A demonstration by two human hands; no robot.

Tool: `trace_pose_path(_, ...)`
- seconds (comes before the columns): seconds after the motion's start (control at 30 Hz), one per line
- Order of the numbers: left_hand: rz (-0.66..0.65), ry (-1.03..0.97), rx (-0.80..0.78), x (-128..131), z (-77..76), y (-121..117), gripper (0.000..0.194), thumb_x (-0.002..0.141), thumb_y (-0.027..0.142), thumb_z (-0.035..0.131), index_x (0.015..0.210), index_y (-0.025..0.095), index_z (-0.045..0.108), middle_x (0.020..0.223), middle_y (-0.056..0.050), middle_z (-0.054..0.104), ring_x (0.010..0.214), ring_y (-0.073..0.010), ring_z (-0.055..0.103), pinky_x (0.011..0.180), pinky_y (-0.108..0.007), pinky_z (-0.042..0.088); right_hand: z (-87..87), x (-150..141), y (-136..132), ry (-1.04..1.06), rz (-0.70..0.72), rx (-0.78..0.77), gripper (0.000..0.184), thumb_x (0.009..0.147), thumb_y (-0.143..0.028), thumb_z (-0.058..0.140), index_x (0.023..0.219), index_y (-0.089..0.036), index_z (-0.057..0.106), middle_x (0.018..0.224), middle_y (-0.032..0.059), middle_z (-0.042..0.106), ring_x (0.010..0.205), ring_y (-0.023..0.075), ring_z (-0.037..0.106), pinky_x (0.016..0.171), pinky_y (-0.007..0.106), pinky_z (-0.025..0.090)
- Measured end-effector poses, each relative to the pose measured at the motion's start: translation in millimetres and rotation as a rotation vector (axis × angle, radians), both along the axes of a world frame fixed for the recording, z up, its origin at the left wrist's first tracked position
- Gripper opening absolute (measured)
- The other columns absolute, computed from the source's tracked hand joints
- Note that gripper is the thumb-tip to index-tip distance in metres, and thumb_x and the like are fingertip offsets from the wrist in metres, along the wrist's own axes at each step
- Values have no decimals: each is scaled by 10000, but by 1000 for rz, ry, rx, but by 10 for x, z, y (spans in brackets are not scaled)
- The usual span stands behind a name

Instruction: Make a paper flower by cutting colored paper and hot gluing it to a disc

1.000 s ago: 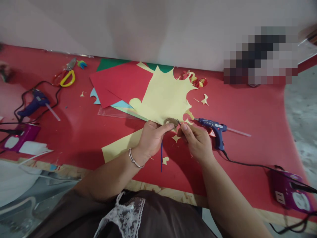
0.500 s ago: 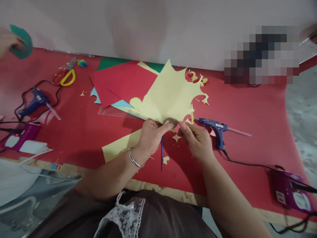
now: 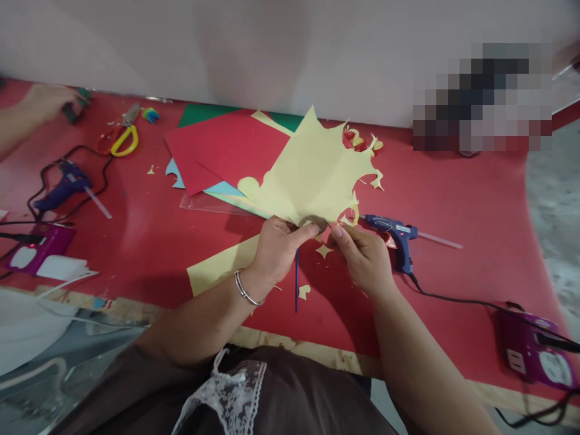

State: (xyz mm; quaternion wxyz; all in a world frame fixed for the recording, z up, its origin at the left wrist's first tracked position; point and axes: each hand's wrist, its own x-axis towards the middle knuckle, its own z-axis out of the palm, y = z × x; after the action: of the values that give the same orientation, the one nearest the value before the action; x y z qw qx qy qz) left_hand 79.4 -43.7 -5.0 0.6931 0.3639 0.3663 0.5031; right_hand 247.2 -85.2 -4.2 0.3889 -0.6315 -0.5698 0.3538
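Note:
A yellow paper sheet (image 3: 312, 163) with scalloped, cut-out edges stands tilted in front of me. My left hand (image 3: 281, 248) pinches its lower edge, thumb on top, together with a small dark rounded piece (image 3: 321, 222). Close by on the right, my right hand (image 3: 362, 257) is closed with thumb against forefinger; a thin dark tip shows at its fingertips, but what it belongs to is hidden. Below the left hand a thin blue stick (image 3: 296, 284) points toward me. Yellow paper scraps (image 3: 323, 251) lie between the hands.
On the right lies a blue glue gun (image 3: 393, 232), its cord running to a purple power box (image 3: 534, 353). Red sheets (image 3: 217, 151) lie behind the left hand. Scissors (image 3: 125, 139) and another glue gun (image 3: 67, 184) lie left, near another person's hand (image 3: 54, 103).
My hands and the yellow sheet have barely moved. At the far left, the other person's hand with a green item has come down and to the right, nearer the table.

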Motion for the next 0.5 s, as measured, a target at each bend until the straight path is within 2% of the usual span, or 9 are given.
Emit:
trace_pose_path(0.17, 1, 45, -4, -2, -35, 16, 29, 785, 226, 879, 763, 229, 861, 872, -23, 836, 856, -168, 751, 945, -320, 596, 8, 5, 1, -30, 6, 10, 710, 996, -841, 520, 677, -213, 602, 566, -31, 430, 545, 121, 384, 552, 299, 294)
trace_pose_path(0.3, -5, 0, -15, 10, -47, 22, 37, 775, 223, 878, 809, 238, 874, 885, -15, 841, 878, -159, 761, 952, -302, 594, 11, 13, 8, -41, 8, 7, 710, 1000, -836, 519, 681, -208, 613, 552, -37, 421, 532, 116, 380, 550, 302, 283)
trace_pose_path(0.5, -8, -31, -52, 10, -31, 24, 54, 755, 221, 882, 716, 225, 844, 829, -13, 817, 848, -139, 742, 933, -281, 588, 4, 19, -1, -50, 2, 6, 708, 994, -840, 527, 689, -209, 627, 545, -40, 411, 530, 117, 376, 547, 302, 279)
